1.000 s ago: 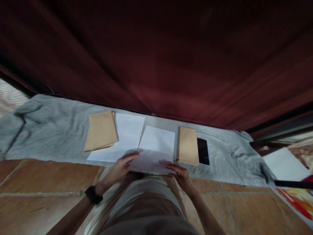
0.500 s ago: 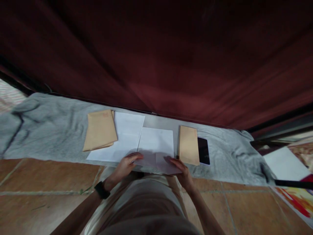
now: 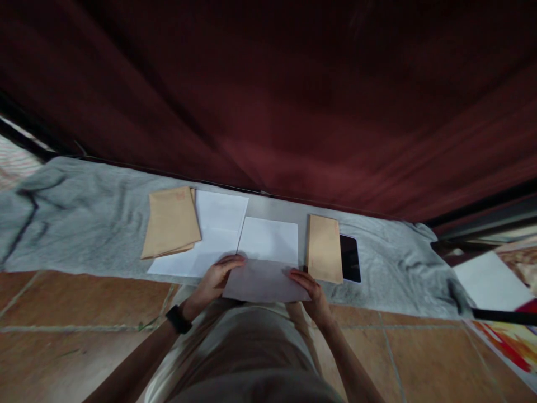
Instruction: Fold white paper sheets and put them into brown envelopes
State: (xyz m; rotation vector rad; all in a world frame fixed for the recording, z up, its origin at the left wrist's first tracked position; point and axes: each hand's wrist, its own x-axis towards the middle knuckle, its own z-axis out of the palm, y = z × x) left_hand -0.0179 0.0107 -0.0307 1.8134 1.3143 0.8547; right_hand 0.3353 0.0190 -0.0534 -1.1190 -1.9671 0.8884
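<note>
A white sheet of paper point(image 3: 271, 239) lies in front of me, its far part flat and bright. The near part is in shade and bends along a straight line across the sheet. My left hand point(image 3: 220, 275) grips this near part at its left edge. On the opposite edge, my right hand point(image 3: 310, 286) has its fingers on top and its thumb hidden. Just left of the sheet are more white papers point(image 3: 222, 224), partly covered by brown envelopes point(image 3: 172, 221). A stack of brown envelopes point(image 3: 325, 249) sits right of my right hand.
A dark-screened phone or tablet point(image 3: 350, 257) lies beside the right envelopes. Everything rests on a grey cloth point(image 3: 394, 263) over a long, narrow surface. Behind it hangs a dark red curtain point(image 3: 268, 112). A white board or sheet point(image 3: 490, 280) is at far right, above the tiled floor point(image 3: 440, 352).
The near part of the sheet now shows as an even, shaded flap with a straight upper line. My left hand has shifted slightly, its fingers more closed on the edge.
</note>
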